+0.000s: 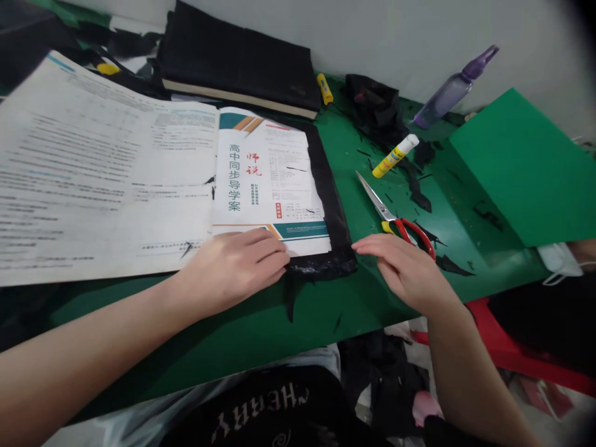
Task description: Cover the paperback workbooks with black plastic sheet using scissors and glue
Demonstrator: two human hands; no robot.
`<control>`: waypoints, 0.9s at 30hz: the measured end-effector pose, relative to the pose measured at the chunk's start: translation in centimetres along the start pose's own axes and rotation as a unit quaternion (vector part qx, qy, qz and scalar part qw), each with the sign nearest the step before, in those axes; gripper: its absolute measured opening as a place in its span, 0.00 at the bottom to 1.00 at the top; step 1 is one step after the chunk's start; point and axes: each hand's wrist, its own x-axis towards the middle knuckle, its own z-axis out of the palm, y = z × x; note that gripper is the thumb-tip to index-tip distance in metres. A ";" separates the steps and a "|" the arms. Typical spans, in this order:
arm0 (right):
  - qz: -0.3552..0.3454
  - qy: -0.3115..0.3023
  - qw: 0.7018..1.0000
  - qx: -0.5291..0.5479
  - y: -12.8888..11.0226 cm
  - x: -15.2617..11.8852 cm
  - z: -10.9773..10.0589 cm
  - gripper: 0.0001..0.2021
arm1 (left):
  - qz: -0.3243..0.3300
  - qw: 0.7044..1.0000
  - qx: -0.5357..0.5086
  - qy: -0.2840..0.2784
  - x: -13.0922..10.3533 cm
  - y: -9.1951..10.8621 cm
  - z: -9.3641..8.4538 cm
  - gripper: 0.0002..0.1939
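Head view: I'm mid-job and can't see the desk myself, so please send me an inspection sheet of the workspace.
Surface: green table, scraps scattered across it.
Job's things: open booklet, its right-hand page over a black sheet that juts past the edge; scissors and yellow glue stick to the right.
Clutter: black scraps, purple spray bottle, thick black-covered book, green board.
Hands: left hand over the page's lower edge, thumb hidden; right hand by the black sheet's corner, contact unclear.
Cables: nothing seen.
Surroundings: pale wall behind.
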 end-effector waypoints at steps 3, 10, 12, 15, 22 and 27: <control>-0.015 0.012 1.000 -0.019 0.3 -0.8 0.9 0.20 | 0.010 0.999 0.029 0.007 0.1 0.3 -0.1 0.06; -0.050 0.037 0.997 -0.043 1.0 -0.9 2.0 0.19 | 0.021 0.998 0.062 0.008 0.2 0.9 0.2 0.05; -0.046 0.031 0.998 -0.038 1.0 -0.8 1.9 0.18 | 0.022 0.997 0.072 0.009 0.2 1.0 0.3 0.05; -0.034 0.013 0.998 -0.046 0.5 -0.6 1.3 0.19 | 0.016 0.997 0.074 0.011 0.2 0.9 0.5 0.05; -0.011 -0.003 0.994 -0.111 -1.2 0.0 1.0 0.20 | -0.025 0.998 0.060 0.017 0.2 0.8 0.7 0.09; -0.032 0.058 0.985 -0.158 -1.2 0.6 2.1 0.15 | -0.020 0.998 0.059 0.019 0.3 0.8 0.6 0.09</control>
